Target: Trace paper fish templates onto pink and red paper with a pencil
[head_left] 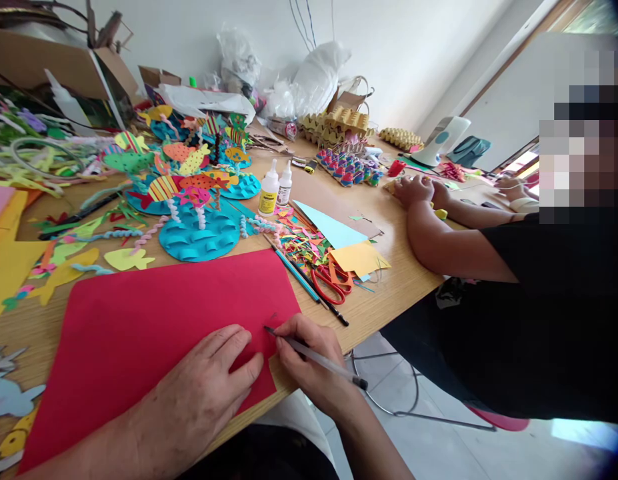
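The red sheet (159, 327) is pinned flat under the open left hand (199, 393), while a pencil (313, 358) gripped in the right hand (309, 363) has barely marked it, so drawing seems just begun.

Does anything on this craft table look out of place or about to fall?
The red sheet lies askew, its near corner hanging past the table edge under the right hand. Paper scraps lie scattered beside the scissors.
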`<state>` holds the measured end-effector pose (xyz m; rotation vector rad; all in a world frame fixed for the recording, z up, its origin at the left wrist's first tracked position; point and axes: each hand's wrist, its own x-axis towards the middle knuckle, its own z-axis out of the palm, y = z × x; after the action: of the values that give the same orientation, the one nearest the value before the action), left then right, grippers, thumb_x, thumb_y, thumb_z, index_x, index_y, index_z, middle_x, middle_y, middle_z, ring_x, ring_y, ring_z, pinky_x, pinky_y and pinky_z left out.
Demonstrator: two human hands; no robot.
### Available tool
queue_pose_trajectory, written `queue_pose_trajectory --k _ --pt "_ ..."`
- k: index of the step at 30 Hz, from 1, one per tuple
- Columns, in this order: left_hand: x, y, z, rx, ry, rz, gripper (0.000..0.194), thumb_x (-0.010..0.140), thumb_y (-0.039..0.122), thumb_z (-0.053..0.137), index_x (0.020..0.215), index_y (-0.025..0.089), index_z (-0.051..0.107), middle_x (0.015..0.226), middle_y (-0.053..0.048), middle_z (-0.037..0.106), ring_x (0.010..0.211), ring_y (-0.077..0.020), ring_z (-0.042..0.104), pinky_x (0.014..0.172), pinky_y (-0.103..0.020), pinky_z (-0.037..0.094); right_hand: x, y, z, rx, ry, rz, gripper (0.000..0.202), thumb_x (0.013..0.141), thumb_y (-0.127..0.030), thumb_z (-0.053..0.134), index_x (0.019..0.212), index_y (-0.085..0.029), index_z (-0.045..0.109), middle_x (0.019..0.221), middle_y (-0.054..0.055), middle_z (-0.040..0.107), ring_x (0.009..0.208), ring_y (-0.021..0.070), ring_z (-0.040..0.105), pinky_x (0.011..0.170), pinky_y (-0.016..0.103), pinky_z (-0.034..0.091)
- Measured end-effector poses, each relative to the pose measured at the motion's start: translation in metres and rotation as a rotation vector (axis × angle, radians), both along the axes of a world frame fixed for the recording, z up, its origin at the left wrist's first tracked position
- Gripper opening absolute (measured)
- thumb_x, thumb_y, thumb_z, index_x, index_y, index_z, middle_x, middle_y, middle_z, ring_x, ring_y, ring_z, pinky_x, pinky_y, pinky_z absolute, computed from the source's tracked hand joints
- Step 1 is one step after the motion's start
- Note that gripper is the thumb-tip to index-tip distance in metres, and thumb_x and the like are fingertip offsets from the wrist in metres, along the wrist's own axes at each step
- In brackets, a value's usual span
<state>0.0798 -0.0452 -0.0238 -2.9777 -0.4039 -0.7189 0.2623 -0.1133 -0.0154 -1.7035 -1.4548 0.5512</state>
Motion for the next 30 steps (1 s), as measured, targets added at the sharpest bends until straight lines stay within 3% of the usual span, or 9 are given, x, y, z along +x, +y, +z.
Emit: queue_pose_trajectory --k 4,11,19,25,30 --pt "0.0011 0.0002 0.0009 -0.007 -0.006 -0.010 0.033 0.086 0.006 0.035 0.103 0.018 0.061 0.104 -0.010 0.057 0.099 -0.0238 0.053 0.081 -0.035 0.053 0.0000 0.0003 0.0003 0.008 -0.004 0.001 0.012 0.073 -0.013 0.051 0.074 -0.017 0.062 0.057 -0.002 0.059 0.049 0.0094 0.050 0.051 0.019 0.037" --pt "-0.0037 0.0026 -0.0077 -0.011 0.014 -0.027 0.031 0.086 0.009 0.041 0.108 0.019 0.059 0.111 -0.010 0.055 0.103 -0.0245 0.052 0.084 -0.035 0.051 0.0008 -0.0034 0.0043 0.003 0.038 0.021 0.009 0.070 -0.012 0.048 0.065 -0.019 0.052 0.051 -0.006 0.046 0.047 0.0088 0.043 0.048 0.019 0.032" --pt "-0.0003 0.0015 -0.0015 -0.021 0.016 -0.019 0.030 0.087 0.010 0.039 0.107 0.019 0.061 0.106 -0.010 0.058 0.099 -0.0243 0.055 0.085 -0.035 0.051 -0.0009 -0.0015 0.0018 -0.015 0.022 -0.002 0.010 0.075 -0.014 0.050 0.072 -0.019 0.059 0.057 -0.003 0.057 0.049 0.0098 0.048 0.052 0.020 0.035" --pt "-0.0027 0.0019 -0.0035 -0.017 0.026 -0.024 0.028 0.087 0.013 0.044 0.109 0.019 0.060 0.109 -0.009 0.057 0.103 -0.0235 0.053 0.089 -0.034 0.049 0.0013 -0.0031 0.0041 0.016 0.020 0.032 0.008 0.068 -0.013 0.046 0.065 -0.019 0.049 0.053 -0.005 0.046 0.048 0.0093 0.042 0.049 0.020 0.031" --pt "-0.0034 0.0029 -0.0048 0.013 0.028 -0.022 0.029 0.088 0.013 0.040 0.108 0.019 0.060 0.109 -0.010 0.057 0.102 -0.0243 0.054 0.088 -0.034 0.050 0.0032 -0.0041 0.0060 0.003 0.017 0.040 0.007 0.064 -0.014 0.044 0.061 -0.020 0.045 0.053 -0.005 0.046 0.048 0.0092 0.040 0.048 0.020 0.030"
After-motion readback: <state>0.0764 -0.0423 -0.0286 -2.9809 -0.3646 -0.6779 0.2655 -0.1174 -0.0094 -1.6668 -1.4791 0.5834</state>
